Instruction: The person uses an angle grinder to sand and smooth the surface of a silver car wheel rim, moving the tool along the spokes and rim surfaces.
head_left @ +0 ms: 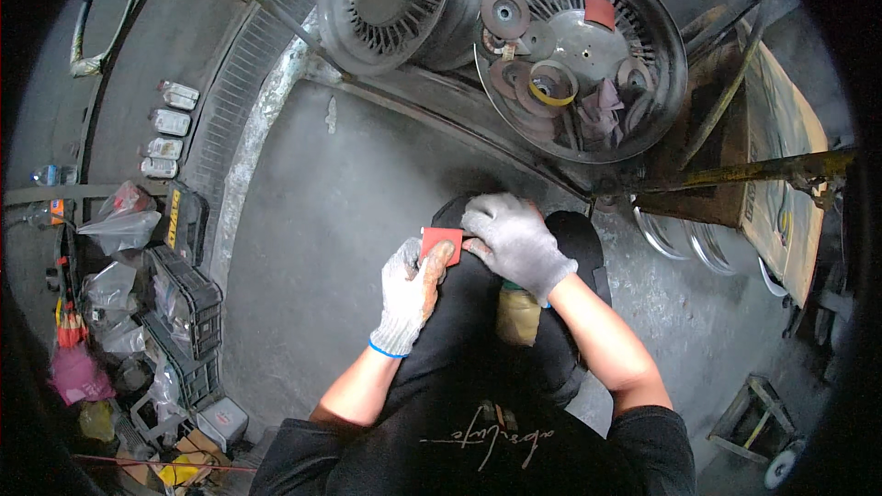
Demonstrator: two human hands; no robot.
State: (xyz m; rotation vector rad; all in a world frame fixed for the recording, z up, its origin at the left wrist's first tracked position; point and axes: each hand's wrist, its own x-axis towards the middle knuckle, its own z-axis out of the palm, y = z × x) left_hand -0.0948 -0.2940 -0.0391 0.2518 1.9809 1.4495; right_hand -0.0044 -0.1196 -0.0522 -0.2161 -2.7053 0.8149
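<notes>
My left hand (410, 294), in a whitish knit glove with a blue cuff edge and orange-brown stains, pinches a small red square of sandpaper (442, 245) above my thighs. The thumb lies flat on its face; the fingers pass behind it. Close by on the right is my right hand (519, 241), in a greyish glove, its fingers curled in and its thumb pointing at the sandpaper's right edge. Whatever those fingers may grip is hidden. Between my thighs rests a tan bundle (519, 317) with a bit of green at its top.
Ahead, a metal wheel-like dish (673, 119) holds abrasive discs, a yellow-edged tape roll (552, 83) and another red sheet (600, 11). A finned wheel (386, 0) stands beside it. Crates (188, 298), bags and several bottles (170, 121) line the left. A cardboard sheet (781, 165) stands right.
</notes>
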